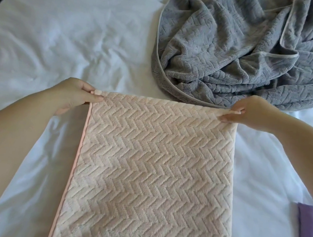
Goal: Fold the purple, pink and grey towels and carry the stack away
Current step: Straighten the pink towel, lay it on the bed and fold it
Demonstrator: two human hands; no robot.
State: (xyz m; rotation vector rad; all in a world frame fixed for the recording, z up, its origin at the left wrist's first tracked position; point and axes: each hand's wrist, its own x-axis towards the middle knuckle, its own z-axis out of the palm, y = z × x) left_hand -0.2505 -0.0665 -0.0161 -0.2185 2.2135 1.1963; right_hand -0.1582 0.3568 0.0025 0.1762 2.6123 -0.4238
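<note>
on the bed [82, 35], your left hand [75, 95] and right hand [252, 115] each pinch a far corner of the pink towel [150, 174], its long axis running back toward you.

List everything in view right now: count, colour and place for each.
pink towel: one, pale pink, laid flat mid-bed in front of the person.
grey towel: one, grey, crumpled heap, far right.
purple towel: one, purple, lower right edge, cut off by the frame.
bed sheet: one, white, wrinkled, under all the towels.
left hand: one, pinches the pink towel's far left corner.
right hand: one, pinches its far right corner.
</note>
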